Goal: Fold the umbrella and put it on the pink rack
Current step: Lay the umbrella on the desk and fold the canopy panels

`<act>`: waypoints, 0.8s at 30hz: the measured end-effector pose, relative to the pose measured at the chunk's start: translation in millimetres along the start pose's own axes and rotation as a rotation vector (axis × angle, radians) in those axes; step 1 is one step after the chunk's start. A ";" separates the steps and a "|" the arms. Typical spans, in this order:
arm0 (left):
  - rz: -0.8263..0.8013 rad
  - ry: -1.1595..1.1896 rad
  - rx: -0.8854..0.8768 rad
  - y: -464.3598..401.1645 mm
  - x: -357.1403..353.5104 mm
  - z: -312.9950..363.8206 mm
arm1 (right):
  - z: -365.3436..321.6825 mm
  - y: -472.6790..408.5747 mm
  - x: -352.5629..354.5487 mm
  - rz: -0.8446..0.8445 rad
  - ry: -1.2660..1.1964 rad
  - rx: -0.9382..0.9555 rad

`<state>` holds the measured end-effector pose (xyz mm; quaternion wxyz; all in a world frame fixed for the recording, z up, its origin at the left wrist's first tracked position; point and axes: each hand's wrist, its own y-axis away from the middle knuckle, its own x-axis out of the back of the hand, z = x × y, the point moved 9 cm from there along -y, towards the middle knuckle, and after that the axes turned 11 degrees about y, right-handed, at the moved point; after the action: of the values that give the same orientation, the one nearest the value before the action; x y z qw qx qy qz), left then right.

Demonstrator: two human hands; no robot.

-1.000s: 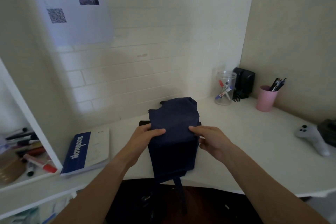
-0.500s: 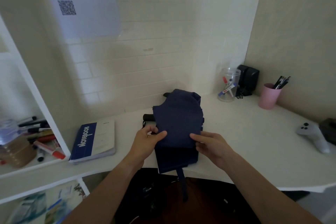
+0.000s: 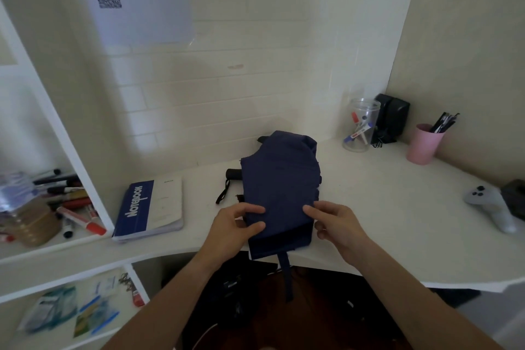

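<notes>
A dark blue umbrella (image 3: 279,179) lies collapsed on the white desk (image 3: 392,207), its cloth loose and flattened into a wide panel. Its black handle (image 3: 233,173) with a wrist loop pokes out on the left, and a blue closing strap (image 3: 287,273) hangs over the desk's front edge. My left hand (image 3: 237,221) pinches the cloth's lower left edge between thumb and fingers. My right hand (image 3: 335,223) grips the lower right edge. No pink rack is in view.
A blue and white notebook (image 3: 150,209) lies left of the umbrella. A white shelf unit (image 3: 85,179) with markers stands at the left. At the back right are a clear jar (image 3: 360,125), black speakers (image 3: 393,118) and a pink pen cup (image 3: 424,143); a white controller (image 3: 493,206) rests at the far right.
Both hands slid down the cloth toward the front edge, smoothing it flatter. The camera view rose and shifted, bringing the handle into sight.
</notes>
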<state>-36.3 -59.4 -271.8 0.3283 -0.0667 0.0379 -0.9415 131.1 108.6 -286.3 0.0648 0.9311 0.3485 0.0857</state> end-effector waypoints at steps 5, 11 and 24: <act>0.057 0.018 0.014 1.2 7.0 -6.2 | 7.2 0.9 8.2 0.081 0.163 -0.029; 0.033 -0.049 -0.005 0.1 8.6 -12.7 | 20.9 2.8 10.1 0.070 0.190 -0.152; -0.053 -0.542 -0.098 3.2 -6.8 -8.1 | -63.4 29.5 -30.5 0.187 1.043 0.866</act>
<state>-30.3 -57.4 -280.8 0.2982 -0.3331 -0.0075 -0.8945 114.3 70.2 -222.6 -0.4976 0.7361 0.2550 0.3813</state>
